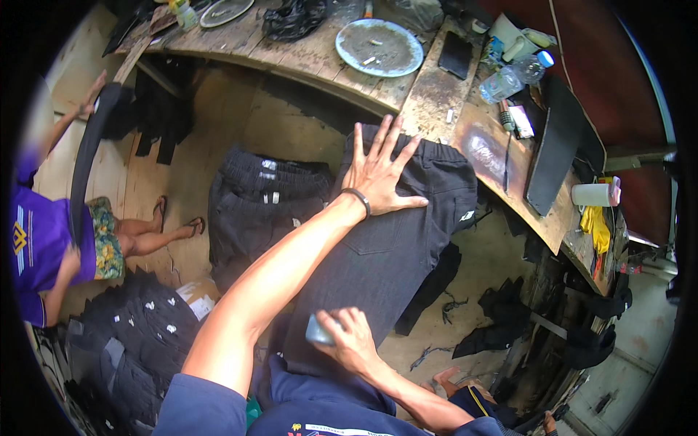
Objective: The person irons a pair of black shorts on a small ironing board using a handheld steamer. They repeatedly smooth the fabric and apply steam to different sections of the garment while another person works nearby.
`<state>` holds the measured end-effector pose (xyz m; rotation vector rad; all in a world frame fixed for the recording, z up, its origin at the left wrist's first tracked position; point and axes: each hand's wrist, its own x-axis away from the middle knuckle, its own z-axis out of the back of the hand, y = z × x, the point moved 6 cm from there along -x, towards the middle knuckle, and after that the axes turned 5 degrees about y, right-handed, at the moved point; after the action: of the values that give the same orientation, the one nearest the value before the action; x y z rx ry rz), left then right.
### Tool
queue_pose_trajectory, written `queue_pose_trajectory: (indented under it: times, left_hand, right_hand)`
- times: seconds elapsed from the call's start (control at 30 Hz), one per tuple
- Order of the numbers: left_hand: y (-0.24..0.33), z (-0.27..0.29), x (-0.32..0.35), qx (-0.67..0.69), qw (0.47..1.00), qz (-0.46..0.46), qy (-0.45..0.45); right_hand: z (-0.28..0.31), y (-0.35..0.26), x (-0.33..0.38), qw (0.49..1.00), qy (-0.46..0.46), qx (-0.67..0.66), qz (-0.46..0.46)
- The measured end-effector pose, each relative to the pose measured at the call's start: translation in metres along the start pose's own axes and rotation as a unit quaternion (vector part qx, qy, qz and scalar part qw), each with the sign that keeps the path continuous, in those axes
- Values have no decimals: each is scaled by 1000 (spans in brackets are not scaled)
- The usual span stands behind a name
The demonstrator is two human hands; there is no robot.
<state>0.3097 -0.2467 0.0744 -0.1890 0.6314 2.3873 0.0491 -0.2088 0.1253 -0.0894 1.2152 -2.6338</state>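
Note:
A pair of black trousers (378,251) with an elastic waistband is spread out in front of me, its waist end near the wooden table. My left hand (382,171) lies on the upper part of the trousers, open with fingers spread, a dark band around its wrist. Lower down, close to my body, my right hand (352,338) is closed around a small light-blue block (320,330) over the trouser leg. What the block is exactly, I cannot make out. Beside the trousers on the left sits a stack of folded black trousers (265,189) with small white labels.
On the wooden table (313,69) are a round plate (379,48), a phone (455,55), a plastic bottle (509,80) and a dark board (556,149). A large pile of black garments (134,341) lies at lower left. At far left a person in purple (51,232) holds dark cloth.

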Motion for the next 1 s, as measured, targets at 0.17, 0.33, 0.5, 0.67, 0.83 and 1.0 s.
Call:
queue_pose_trajectory:
  times: [0.17,0.33,0.5,0.67,0.83,1.0]
  left_hand:
    - [-1,2,-2,-14,1000,21,17]
    - [-2,-1,-1,-34,999,33,-4]
    - [1,2,-1,-47,998,31,18]
    - [2,1,0,-32,999,39,-8]
    - [1,2,-3,-47,998,35,3]
    - [1,-1,-3,-44,998,42,-13]
  right_hand:
    - [37,35,-24,993,66,97,-28]
    - [15,22,25,999,47,5,9]
    - [64,54,-19,990,122,70,-3]
    - [45,32,31,998,55,15,-15]
    - [80,65,8,993,102,62,-6]
    - [66,58,52,992,117,30,-40]
